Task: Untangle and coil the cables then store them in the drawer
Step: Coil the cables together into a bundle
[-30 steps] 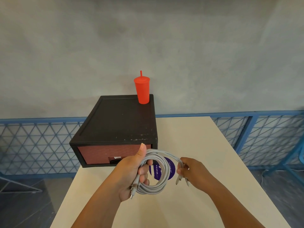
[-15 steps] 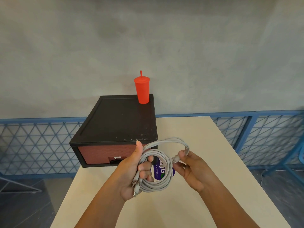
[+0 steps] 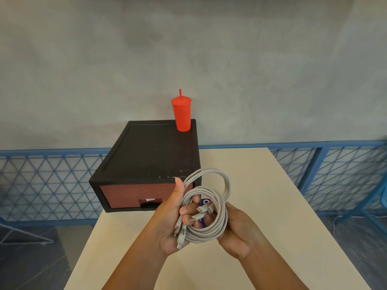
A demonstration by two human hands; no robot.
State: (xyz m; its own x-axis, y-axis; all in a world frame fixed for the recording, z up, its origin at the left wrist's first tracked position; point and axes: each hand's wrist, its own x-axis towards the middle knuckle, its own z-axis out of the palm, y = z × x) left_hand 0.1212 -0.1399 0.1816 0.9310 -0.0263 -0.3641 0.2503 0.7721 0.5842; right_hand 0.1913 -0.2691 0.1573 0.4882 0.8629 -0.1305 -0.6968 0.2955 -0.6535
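A coil of grey cables [image 3: 211, 231] hangs in the air over the cream table [image 3: 251, 185]. My left hand [image 3: 173, 222] grips the coil's left side, thumb up, with several plug ends sticking out below its fingers. My right hand [image 3: 234, 231] holds the coil's right side from below. One loose loop [image 3: 222, 176] stands above the coil. The black drawer unit [image 3: 150, 151] with a shut red-brown drawer front [image 3: 134, 195] sits just behind the hands, at the table's far left.
A red cup with a straw [image 3: 181, 114] stands on the drawer unit's back right corner. A purple item [image 3: 204, 201] shows through the coil. A blue mesh fence [image 3: 335, 174] runs behind the table, against a grey wall.
My right hand moved from the top right of the coil down to its right underside, laying a further loop onto it. The left hand kept its grip and rose slightly.
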